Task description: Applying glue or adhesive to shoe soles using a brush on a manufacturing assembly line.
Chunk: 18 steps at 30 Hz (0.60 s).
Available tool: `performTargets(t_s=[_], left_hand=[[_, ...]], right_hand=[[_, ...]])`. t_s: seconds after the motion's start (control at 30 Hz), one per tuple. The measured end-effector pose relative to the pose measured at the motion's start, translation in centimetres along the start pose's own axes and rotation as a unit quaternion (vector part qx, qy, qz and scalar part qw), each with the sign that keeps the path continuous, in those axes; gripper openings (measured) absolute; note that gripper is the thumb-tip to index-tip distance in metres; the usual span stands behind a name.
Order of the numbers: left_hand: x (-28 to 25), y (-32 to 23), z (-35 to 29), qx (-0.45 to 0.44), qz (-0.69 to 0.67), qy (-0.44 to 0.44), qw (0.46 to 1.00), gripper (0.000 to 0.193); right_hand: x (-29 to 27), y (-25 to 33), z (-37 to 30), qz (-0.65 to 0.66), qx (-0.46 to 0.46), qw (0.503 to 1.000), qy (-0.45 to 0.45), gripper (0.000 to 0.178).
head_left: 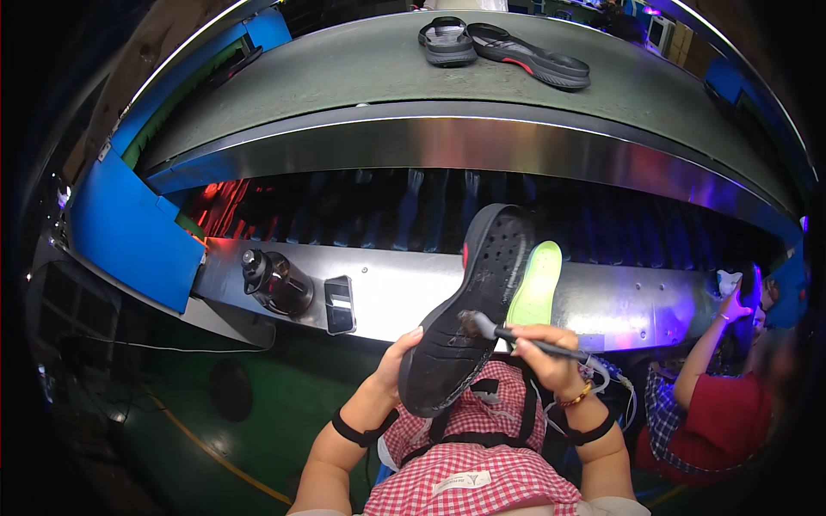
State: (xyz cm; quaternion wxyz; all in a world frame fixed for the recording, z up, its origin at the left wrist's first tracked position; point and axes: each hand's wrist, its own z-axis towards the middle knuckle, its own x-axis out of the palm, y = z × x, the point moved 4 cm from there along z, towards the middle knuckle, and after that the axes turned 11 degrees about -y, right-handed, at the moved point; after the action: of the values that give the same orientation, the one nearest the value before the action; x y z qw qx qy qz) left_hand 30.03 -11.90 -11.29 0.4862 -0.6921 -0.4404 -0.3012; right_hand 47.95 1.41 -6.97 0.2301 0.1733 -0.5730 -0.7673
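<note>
A black shoe sole [456, 344] with a red patch on its edge is tilted up in front of me. My left hand [397, 361] grips it by its left edge near the lower end. My right hand [548, 357] is closed around the dark handle of a brush [551, 347]. The brush's bristles touch the sole's face, where a brownish smear shows. Behind the sole, on the metal ledge, lies a bright yellow-green insole [535, 285], partly covered by the sole and my right hand.
A dark bottle [277, 282] and a phone [340, 304] rest on the metal ledge [396, 279]. Two more soles [533, 60] lie on the conveyor belt [344, 73] above. At right, a co-worker in red [721, 417] works along the same line.
</note>
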Motion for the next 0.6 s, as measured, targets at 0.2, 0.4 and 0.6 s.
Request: performTargets(t_s=[0.2, 0.4, 0.6], left_hand=[[-0.8, 1.4, 0.2, -0.018, -0.027, -0.021, 0.999, 0.055], [-0.8, 2.5, 0.9, -0.041, -0.039, -0.005, 0.998, 0.053], [-2.8, 2.3, 0.8, -0.037, -0.035, -0.027, 0.998, 0.05]], right_hand=[[-1.3, -1.0, 4.4, -0.159, -0.156, 0.97, -0.099, 0.015], [2.5, -0.5, 3.8, -0.329, -0.289, 0.898, -0.029, 0.033], [5.0, -1.2, -0.4, -0.328, -0.282, 0.901, -0.025, 0.037]])
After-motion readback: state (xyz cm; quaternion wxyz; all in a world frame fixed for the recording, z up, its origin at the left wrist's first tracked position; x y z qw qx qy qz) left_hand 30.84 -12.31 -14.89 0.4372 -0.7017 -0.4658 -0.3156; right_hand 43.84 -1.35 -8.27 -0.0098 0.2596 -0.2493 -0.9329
